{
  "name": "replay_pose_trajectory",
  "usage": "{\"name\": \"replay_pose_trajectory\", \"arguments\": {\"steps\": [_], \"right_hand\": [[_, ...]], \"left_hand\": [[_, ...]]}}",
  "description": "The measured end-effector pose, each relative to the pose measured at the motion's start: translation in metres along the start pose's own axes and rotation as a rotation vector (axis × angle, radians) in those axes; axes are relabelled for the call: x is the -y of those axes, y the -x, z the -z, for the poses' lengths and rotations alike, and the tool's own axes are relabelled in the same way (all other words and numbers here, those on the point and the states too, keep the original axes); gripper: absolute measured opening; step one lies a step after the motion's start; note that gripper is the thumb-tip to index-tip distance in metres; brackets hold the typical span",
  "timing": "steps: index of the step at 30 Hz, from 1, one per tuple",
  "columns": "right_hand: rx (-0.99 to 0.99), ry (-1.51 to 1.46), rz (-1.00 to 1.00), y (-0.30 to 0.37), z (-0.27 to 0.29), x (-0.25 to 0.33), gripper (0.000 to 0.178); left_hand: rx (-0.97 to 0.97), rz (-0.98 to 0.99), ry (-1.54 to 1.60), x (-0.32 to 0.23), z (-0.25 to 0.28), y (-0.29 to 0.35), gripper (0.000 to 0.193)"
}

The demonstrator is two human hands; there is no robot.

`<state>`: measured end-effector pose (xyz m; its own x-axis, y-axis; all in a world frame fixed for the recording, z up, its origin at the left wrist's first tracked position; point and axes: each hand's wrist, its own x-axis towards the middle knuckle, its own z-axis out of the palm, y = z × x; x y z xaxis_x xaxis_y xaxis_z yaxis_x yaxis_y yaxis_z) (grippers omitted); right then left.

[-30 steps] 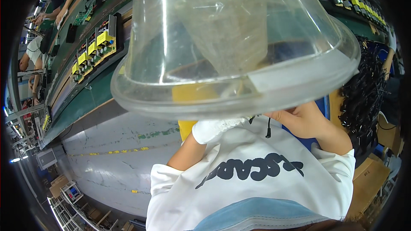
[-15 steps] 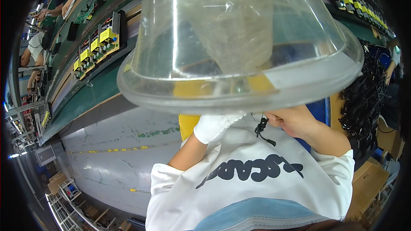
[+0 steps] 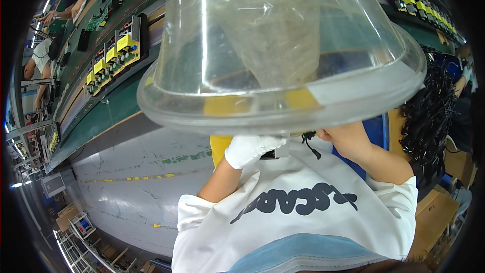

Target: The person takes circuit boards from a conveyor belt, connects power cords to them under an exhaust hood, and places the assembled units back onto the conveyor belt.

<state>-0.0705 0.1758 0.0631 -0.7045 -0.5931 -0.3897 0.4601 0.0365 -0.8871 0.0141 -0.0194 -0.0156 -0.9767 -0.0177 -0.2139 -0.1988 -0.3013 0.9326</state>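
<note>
A large clear plastic hood [image 3: 202, 65] hangs before me, its thick rim hiding the tops of both hands. Below the rim, my left hand [image 3: 248, 150], in a white glove, is closed round a small object with a dark, metallic-looking end [image 3: 269, 155]; the glove and hood hide most of it. My bare right hand [image 3: 346, 137] is closed in a pinch at the rim, its fingertips partly hidden. At those fingertips a bundled black cord [image 3: 311, 144] hangs with a loose end in front of my white shirt.
Circuit boards with yellow parts [image 3: 112, 54] stand on the green bench [image 3: 108, 116] at left; another row [image 3: 414, 5] is at far right. A heap of black cables [image 3: 429, 111] hangs at right above a cardboard box [image 3: 432, 215]. A co-worker's arm [image 3: 83, 0] reaches over the bench at upper left.
The dark-ended object in my left hand has come into view below the rim. The black cord has risen slightly, and my right hand has shifted a little upward.
</note>
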Motion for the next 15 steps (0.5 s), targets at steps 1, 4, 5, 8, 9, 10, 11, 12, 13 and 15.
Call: {"name": "replay_pose_trajectory", "arguments": {"steps": [1, 4, 5, 8, 9, 10, 11, 12, 13, 15], "right_hand": [[-0.001, 0.001, 0.001, -0.001, -0.002, -0.003, 0.018], [-0.093, 0.109, 0.137, -0.003, -0.004, -0.015, 0.016], [-0.082, 0.13, 0.151, -0.003, -0.004, -0.018, 0.015], [-0.068, 0.134, 0.155, -0.003, -0.004, -0.021, 0.014], [-0.061, 0.116, 0.147, -0.004, -0.005, -0.021, 0.014], [-0.058, 0.119, 0.147, -0.004, -0.006, -0.02, 0.014], [-0.049, 0.077, 0.12, -0.004, -0.007, -0.018, 0.013], [-0.04, 0.035, 0.09, -0.003, -0.007, -0.017, 0.013], [-0.039, 0.037, 0.088, -0.003, -0.007, -0.017, 0.013], [-0.029, 0.051, 0.083, -0.004, -0.006, -0.018, 0.012]], "left_hand": [[0.05, 0.03, 0.041, -0.001, 0.0, -0.001, 0.088], [0.12, 0.071, 0.185, -0.016, -0.013, -0.002, 0.094], [0.138, 0.083, 0.286, -0.021, -0.019, -0.001, 0.096], [0.157, 0.179, 0.433, -0.025, -0.024, 0.0, 0.096], [0.158, 0.196, 0.425, -0.023, -0.023, 0.0, 0.094], [0.157, 0.192, 0.427, -0.019, -0.023, 0.001, 0.094], [0.154, 0.157, 0.493, -0.012, -0.023, 0.002, 0.079], [0.151, 0.123, 0.56, -0.011, -0.024, 0.001, 0.065], [0.15, 0.122, 0.563, -0.012, -0.026, 0.001, 0.065], [0.121, 0.207, 0.569, -0.018, -0.03, 0.0, 0.088]]}}
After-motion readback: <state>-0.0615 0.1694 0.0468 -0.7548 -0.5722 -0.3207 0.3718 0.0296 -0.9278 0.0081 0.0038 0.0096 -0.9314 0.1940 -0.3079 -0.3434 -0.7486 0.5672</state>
